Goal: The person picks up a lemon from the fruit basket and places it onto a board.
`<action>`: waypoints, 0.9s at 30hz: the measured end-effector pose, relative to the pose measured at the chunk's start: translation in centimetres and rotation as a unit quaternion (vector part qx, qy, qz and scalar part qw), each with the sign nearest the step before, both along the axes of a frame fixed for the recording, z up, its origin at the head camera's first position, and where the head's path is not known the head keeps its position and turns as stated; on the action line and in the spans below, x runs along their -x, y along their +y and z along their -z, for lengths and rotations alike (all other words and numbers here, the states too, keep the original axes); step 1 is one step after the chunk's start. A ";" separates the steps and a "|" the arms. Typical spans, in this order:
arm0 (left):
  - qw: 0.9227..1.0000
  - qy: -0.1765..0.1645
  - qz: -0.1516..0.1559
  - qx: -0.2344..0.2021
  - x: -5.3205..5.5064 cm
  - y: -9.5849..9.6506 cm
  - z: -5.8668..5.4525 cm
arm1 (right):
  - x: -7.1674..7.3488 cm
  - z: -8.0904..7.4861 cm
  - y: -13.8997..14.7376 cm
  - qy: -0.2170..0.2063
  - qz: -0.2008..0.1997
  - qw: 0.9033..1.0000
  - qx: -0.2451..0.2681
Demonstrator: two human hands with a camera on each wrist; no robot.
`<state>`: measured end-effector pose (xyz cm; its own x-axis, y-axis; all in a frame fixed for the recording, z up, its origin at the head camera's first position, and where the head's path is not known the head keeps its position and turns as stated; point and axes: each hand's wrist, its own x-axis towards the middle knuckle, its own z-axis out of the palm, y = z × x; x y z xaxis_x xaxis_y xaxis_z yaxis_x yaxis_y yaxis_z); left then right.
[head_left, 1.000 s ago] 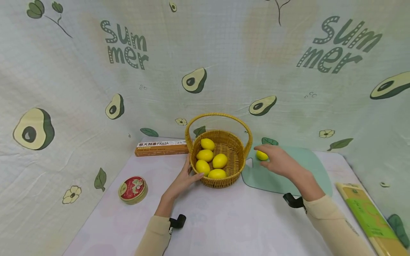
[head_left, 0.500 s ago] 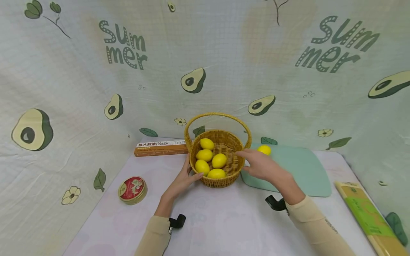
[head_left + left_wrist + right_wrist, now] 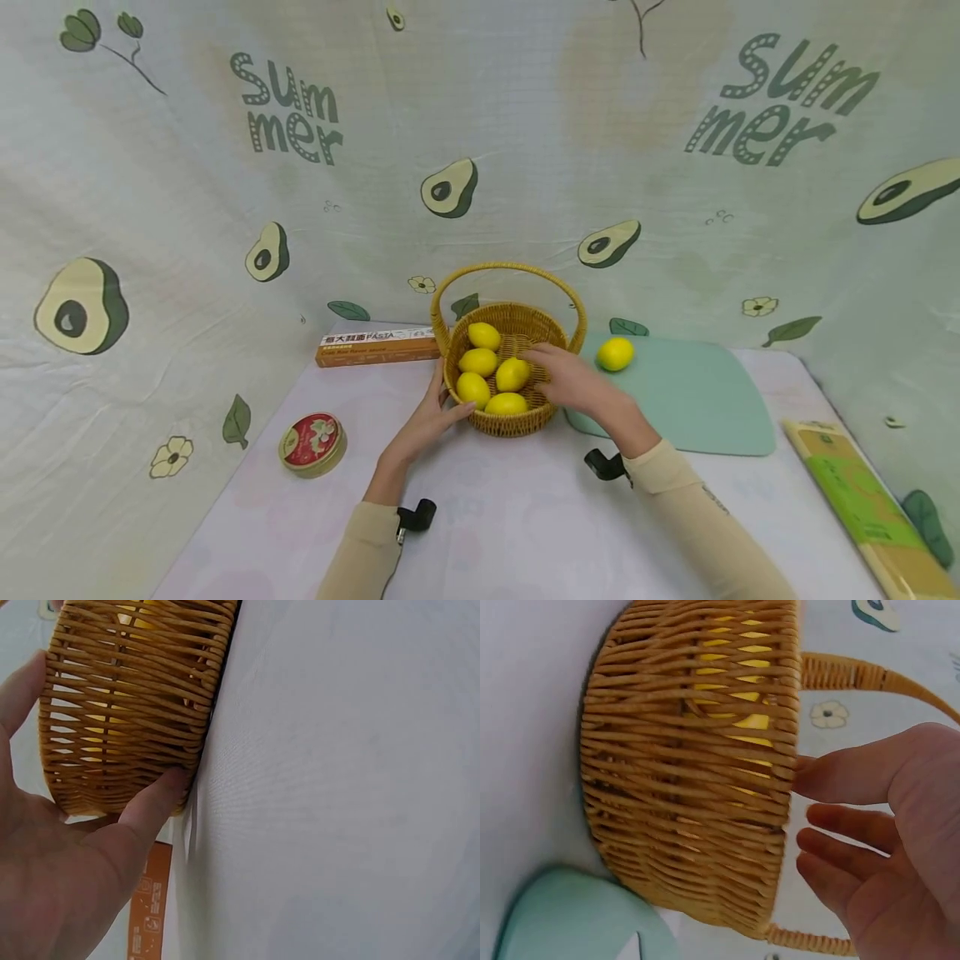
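I've got the left hand (image 3: 423, 425) gripping the near-left side of the wicker basket (image 3: 510, 426), thumb on the rim. The right hand (image 3: 581, 383) reaches over the right rim, fingers half spread around nothing I can see, right by the nearest of five lemons (image 3: 478, 362) bunched along the basket's left and front. Whether they touch it, I can't tell. A sixth, the lone lemon (image 3: 615, 354), sits near the far left edge of the green cutting board (image 3: 697, 408).

Room to work: bare weave shows at the back of the basket, and open counter (image 3: 487, 517) lies before it and across to the round tin (image 3: 312, 444). The tall handle (image 3: 510, 267) arches overhead.

Now the blind spots: the basket covers the right end of the pasta box (image 3: 375, 347), both sleeves run out of frame, and from the right wrist, lemons are just yellow slivers through the weave.
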<state>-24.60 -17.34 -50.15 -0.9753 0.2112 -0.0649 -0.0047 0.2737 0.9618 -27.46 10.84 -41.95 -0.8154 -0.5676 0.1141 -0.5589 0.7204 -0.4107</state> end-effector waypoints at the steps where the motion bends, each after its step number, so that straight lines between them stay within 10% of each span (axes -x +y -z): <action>1: 1.000 0.000 0.000 -0.001 -0.1 -0.1 0.0 | 0.2 0.2 -0.3 0.000 0.002 1.000 0.000; 27: 0.999 -0.012 -0.007 -0.039 0.1 0.2 0.0 | 2.8 3.0 -3.0 -0.033 0.006 0.999 -0.017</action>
